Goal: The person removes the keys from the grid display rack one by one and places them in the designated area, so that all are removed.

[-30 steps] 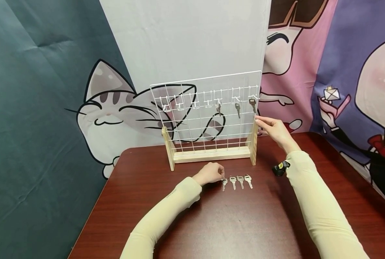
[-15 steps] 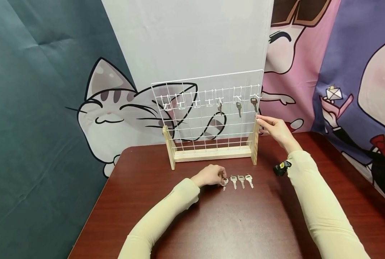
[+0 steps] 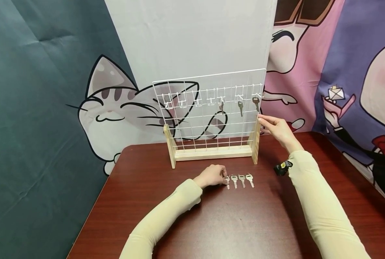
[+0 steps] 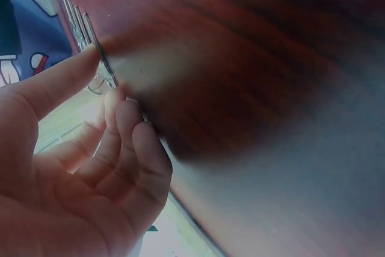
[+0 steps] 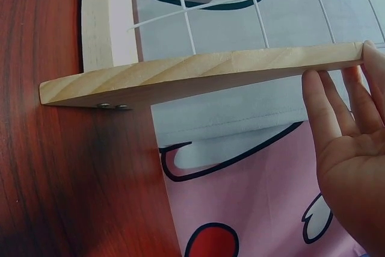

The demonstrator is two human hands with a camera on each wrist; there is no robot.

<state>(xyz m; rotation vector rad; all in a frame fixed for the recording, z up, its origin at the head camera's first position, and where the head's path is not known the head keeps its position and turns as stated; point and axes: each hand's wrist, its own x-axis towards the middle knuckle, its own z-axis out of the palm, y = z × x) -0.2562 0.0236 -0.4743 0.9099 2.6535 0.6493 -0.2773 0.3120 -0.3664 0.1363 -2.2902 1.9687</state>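
My left hand (image 3: pixel 212 175) is low over the table, its thumb and fingertips pinching the leftmost loose key (image 3: pixel 228 182) by its head. In the left wrist view, that key (image 4: pixel 99 52) appears edge-on between thumb and fingers. Several silver keys (image 3: pixel 242 180) lie in a row just to its right. A white wire-grid key rack (image 3: pixel 212 153) with wooden legs stands behind them. My right hand (image 3: pixel 278 131) holds the top of its right leg; in the right wrist view, fingertips press the outer face of the wooden leg (image 5: pixel 198 67).
Three keys hang on the rack's right-hand hooks, among them a middle one (image 3: pixel 240 108). White hooks (image 3: pixel 182 104) without keys are on its left half. The red-brown wooden table (image 3: pixel 238 223) reaches back to a printed cloth backdrop (image 3: pixel 192 39).
My left hand has moved slightly right, shifting the leftmost key closer to the others in the row. The right hand keeps its place on the rack. The head view has shifted a little.
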